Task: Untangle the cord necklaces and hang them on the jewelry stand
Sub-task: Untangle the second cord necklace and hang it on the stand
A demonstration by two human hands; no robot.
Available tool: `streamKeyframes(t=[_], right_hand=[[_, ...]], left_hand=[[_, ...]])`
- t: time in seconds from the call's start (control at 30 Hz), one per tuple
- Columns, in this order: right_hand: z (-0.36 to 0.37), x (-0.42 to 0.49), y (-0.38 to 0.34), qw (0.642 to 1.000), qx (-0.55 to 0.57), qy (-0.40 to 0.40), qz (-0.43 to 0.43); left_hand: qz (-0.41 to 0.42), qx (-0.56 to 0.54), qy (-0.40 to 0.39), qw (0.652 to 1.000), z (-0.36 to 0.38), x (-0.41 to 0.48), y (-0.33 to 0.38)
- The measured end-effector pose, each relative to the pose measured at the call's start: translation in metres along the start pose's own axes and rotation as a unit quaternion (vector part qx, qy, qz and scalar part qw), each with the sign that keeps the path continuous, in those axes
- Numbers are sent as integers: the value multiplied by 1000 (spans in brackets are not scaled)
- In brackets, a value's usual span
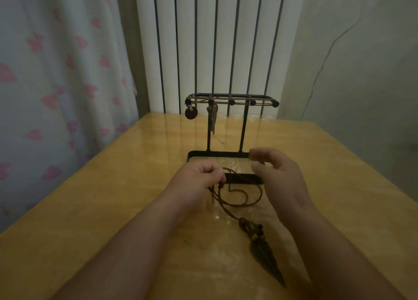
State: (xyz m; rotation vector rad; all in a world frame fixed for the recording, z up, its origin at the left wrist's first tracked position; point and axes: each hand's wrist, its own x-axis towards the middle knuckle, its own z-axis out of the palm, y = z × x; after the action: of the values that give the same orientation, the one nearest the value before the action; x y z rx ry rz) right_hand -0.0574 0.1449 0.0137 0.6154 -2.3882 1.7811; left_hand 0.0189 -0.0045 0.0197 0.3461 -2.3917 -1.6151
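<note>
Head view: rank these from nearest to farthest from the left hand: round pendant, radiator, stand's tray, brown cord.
1. Brown cord, pinched in the left hand.
2. Stand's tray, just ahead of the knuckles.
3. Round pendant, hanging high, up-left.
4. Radiator, rearmost.

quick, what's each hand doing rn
Left hand: pinching the brown cord necklace.
Right hand: open, thumb and fingers apart, nothing pinched.

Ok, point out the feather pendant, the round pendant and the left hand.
feather pendant (264, 257), head view, middle of the blade.
round pendant (191, 113), head view, centre of the disc.
left hand (199, 177), head view, back of the hand.
</note>
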Motion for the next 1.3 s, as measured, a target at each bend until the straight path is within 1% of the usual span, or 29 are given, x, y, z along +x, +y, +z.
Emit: streamKeyframes(t=[0.1,0.2,0.27,0.33,0.43,0.6,0.67,0.8,0.97,1.03,1.13,1.23,1.27,1.3], right_hand=[[9,-2,5,991,-83,-96,-34],[15,-5,7,975,-168,-136,-52],[15,-6,5,972,-178,-145,-59],[13,-6,3,980,-139,-133,-54],[10,-6,-2,995,-18,-99,-25],[6,-6,-9,992,107,-69,22],[4,-6,-10,988,143,-40,33],[-2,-3,-11,976,207,56,44],[-9,2,-9,952,274,121,64],[-9,2,-8,959,242,136,59],[-7,5,-3,982,111,151,31],[-4,7,2,990,-47,135,-5],[-3,6,3,990,-73,118,-16],[-2,4,2,993,-69,91,-18]], left_hand=[[13,-1,-4,1000,-1,4,-6],[27,-9,-16,999,-1,5,-7],[32,-13,-24,999,-1,5,-6],[33,-26,-26,999,-2,7,-9],[17,-92,-15,996,-2,13,-13],[-18,-156,-1,988,-4,20,-16],[-24,-157,11,987,-4,19,-16],[-3,-140,25,990,-3,18,-17],[21,-104,3,994,-5,15,-20],[35,-45,2,998,-5,13,-20],[55,-11,11,998,-4,11,-17],[78,-10,26,997,-4,9,-13],[84,-9,25,996,-4,9,-13],[88,-9,23,996,-4,8,-12]])
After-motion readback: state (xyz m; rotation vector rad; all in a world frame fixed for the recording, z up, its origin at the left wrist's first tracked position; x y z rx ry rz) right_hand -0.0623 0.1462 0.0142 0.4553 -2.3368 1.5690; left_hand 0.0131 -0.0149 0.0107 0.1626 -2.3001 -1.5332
